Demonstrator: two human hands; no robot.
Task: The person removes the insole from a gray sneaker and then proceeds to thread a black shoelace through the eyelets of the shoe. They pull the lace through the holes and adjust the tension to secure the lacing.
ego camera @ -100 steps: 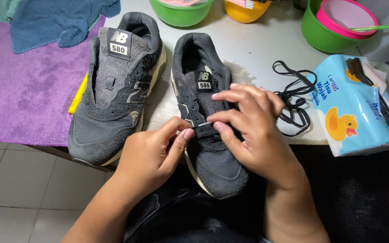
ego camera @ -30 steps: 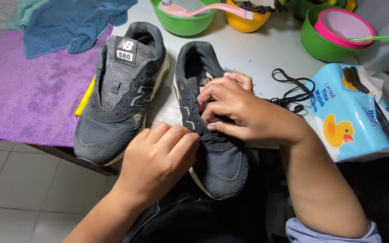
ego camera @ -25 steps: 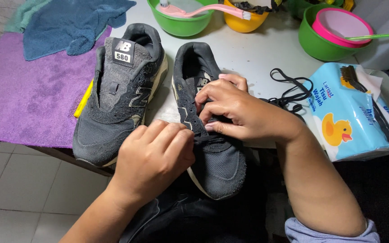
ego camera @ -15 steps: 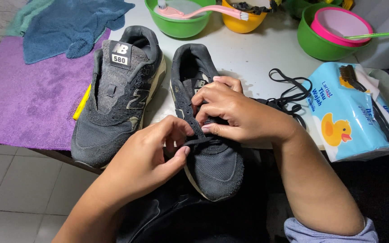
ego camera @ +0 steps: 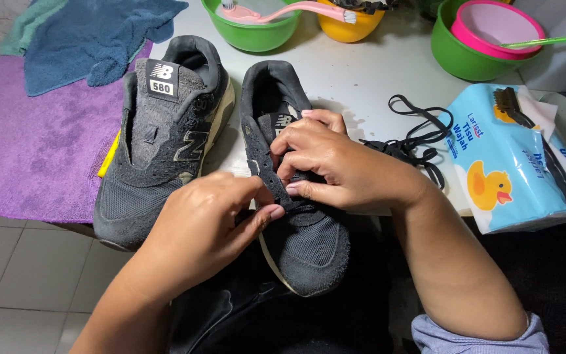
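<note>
A white table (ego camera: 388,72) is standing over a grey tiled floor (ego camera: 14,275), its near edge crossing the view. A purple cloth (ego camera: 27,151) is covering the table's left part, with a blue towel (ego camera: 93,39) lying on its far end. 2 green bowls (ego camera: 253,29) and a yellow bowl (ego camera: 352,23) are sitting along the far side, and a pink toothbrush (ego camera: 296,10) is resting across the nearest green one. A blue tissue pack (ego camera: 506,164) is lying at the right, with a loose black lace (ego camera: 414,137) just beside it.

2 dark shoes are lying side by side. The left shoe (ego camera: 158,144) is untouched. The right shoe (ego camera: 296,223) is overhanging the table edge, toe toward the person. The left hand (ego camera: 204,229) is pinching a lace end (ego camera: 286,206) between thumb and forefinger at the lowest eyelets. The right hand (ego camera: 329,164) is resting on the tongue, fingers curled together, fingertips pressing on the same lace.
</note>
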